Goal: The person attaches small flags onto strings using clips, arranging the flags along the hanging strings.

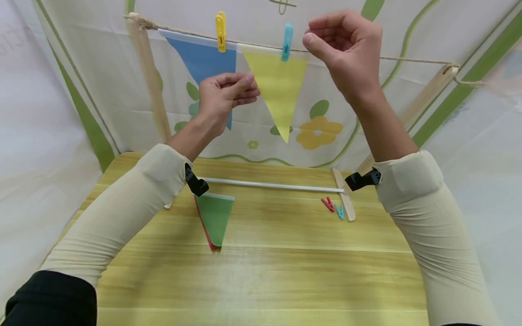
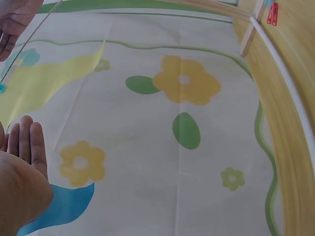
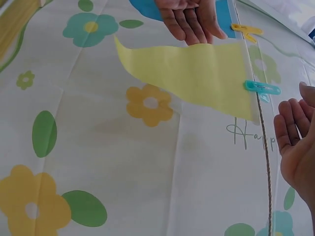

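A yellow pennant (image 1: pixel 277 86) hangs from the twine, clipped by a light-blue clothespin (image 1: pixel 287 42). Left of it hangs a blue pennant (image 1: pixel 204 52) under a yellow clothespin (image 1: pixel 220 31). My left hand (image 1: pixel 228 97) is at the yellow pennant's left edge, its fingers fairly straight in the right wrist view; whether they touch the paper I cannot tell. Just right of the light-blue clothespin, my right hand (image 1: pixel 348 52) is raised with loosely bent fingers and nothing between them. In the right wrist view that hand (image 3: pixel 298 137) stands apart from the clothespin (image 3: pixel 262 87).
Twine (image 1: pixel 412 59) runs between two wooden posts (image 1: pixel 148 77). On the table (image 1: pixel 285 280) lie a green pennant (image 1: pixel 215 217) over a red one, a white rod (image 1: pixel 269 184), a red clothespin (image 1: pixel 327 204) and another light-blue clothespin (image 1: pixel 339 211). A flower-printed cloth (image 1: pixel 253 122) hangs behind.
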{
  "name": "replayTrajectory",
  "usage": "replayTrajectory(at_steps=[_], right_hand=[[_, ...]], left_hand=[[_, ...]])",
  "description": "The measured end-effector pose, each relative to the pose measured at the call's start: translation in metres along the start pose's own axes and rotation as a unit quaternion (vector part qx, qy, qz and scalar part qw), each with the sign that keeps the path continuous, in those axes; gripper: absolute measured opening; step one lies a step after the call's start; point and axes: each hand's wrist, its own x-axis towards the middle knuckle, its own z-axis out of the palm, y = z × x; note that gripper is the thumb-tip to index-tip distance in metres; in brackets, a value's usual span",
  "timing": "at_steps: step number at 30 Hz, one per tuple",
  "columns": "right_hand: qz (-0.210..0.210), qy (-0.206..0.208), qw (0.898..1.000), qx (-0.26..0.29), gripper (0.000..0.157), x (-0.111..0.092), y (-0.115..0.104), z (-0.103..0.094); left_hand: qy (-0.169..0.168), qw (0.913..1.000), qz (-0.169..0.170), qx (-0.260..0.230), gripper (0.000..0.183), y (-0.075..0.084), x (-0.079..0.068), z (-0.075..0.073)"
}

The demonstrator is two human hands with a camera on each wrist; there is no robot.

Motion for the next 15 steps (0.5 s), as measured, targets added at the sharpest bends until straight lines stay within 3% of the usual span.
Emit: replayTrajectory(at_steps=[15], right_hand=[[0.025, -0.045, 0.999, -0.016, 0.013, -0.036, 0.009, -0.012]], left_hand=[[-0.010, 0.9996, -0.014, 0.024, 0.015, -0.015, -0.010, -0.012]])
